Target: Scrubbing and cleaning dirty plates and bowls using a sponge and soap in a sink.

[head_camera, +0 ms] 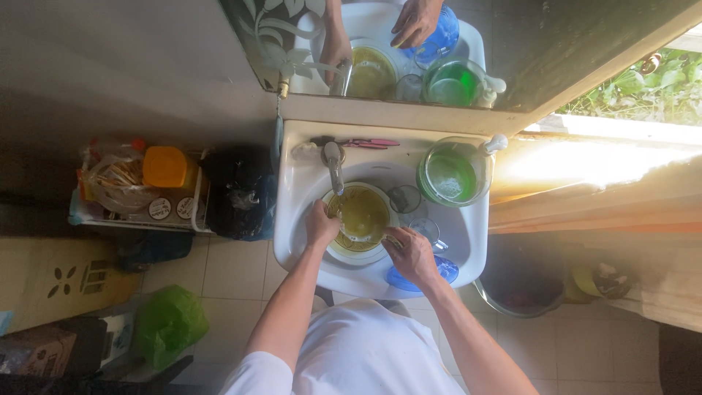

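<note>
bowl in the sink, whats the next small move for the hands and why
Probably tilt the bowl to pour out the yellowish water. It sits in the white sink right under the tap and looks full. The left hand holds its rim on one side and the right hand grips the other, so both are already placed to tip it.

A yellow-green bowl [360, 219] sits in the white sink [468, 234], beside a green container [450, 175].

- Left hand [320, 223] grips the bowl [360, 219] rim in the sink [468, 234] — under the tap [334, 167].
- Right hand [411, 254] right of the bowl.
- Green jug [452, 174] — behind the bowl.
</note>
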